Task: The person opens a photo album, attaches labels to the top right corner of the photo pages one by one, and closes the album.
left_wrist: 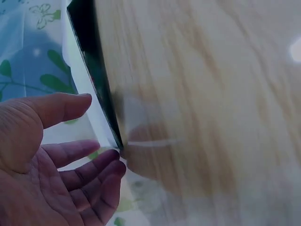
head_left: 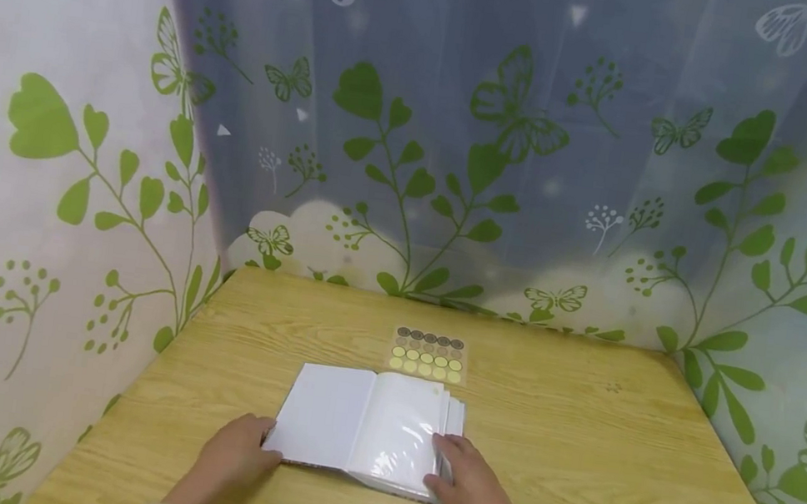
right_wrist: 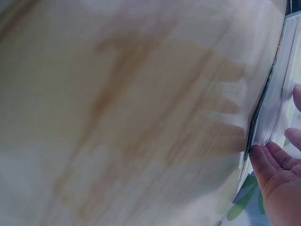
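I see one open white album with glossy plastic sleeve pages (head_left: 370, 424) lying flat near the front middle of the light wooden worktop (head_left: 612, 463). The sleeves look empty from the head view (glare on the right page, can't be sure). Left hand (head_left: 235, 454) sits at the album's near-left corner, fingers loosely spread, tips touching the edge; the left wrist view shows the palm open beside the dark cover edge. Right hand (head_left: 469, 483) rests on the near-right corner, relaxed fingers against the fanned page edges. Just behind the album there's one clear sticker sheet of round dots (head_left: 429, 354): four rows, grey through yellow, roughly six per row.
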### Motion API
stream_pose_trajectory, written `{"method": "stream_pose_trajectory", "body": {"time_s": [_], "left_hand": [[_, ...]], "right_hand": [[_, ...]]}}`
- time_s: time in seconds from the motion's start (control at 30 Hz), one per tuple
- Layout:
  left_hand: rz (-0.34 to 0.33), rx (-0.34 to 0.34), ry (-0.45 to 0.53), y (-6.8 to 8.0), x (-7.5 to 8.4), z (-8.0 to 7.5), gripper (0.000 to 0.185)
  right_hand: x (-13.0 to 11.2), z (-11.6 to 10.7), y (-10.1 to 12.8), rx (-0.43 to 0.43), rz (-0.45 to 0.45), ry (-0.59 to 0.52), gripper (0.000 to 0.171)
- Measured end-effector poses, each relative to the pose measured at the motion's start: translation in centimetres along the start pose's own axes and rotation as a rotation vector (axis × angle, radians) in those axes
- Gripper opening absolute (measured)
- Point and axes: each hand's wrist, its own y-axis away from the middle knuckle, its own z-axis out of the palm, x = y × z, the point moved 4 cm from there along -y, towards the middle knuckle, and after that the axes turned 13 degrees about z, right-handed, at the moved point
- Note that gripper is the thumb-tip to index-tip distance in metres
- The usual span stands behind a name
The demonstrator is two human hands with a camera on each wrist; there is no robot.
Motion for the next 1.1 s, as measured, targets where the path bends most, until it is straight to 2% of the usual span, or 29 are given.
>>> {"method": "stream_pose_trajectory", "body": {"time_s": [0.13,0.3,0.53,0.73,0.83,0.97,1.1], "left_hand": [[0.034,0.009,-0.066,-0.5,1.4,0.0,0.053],[0.148,0.035,-0.094,-1.8,3.8,0.4,0.053],[0.326,0.019,-0.101,-3.6,7.6,2.3,0.064],[0.466,-0.022,-0.199,-4.2,11.1,4.1,0.073],[0.499,-0.043,-0.29,-4.4,12.4,4.9,0.079],[0.517,-0.055,-0.401,-4.8,13.3,6.0,0.087],[0.53,-0.064,-0.446,-5.0,13.7,6.8,0.09]], "right_hand": [[0.0,0.0,0.0,0.002,0.005,0.004,0.059],[0.0,-0.1,0.1,0.002,0.012,-0.018,0.058],[-0.1,-0.4,0.2,-0.013,0.01,-0.043,0.054],[-0.3,-0.5,0.2,-0.012,0.016,-0.034,0.05],[-0.4,-0.6,0.2,-0.012,0.027,-0.034,0.048],[-0.5,-0.7,0.2,0.004,0.024,-0.029,0.048],[-0.2,-0.8,0.2,0.024,0.017,-0.016,0.048]]}}
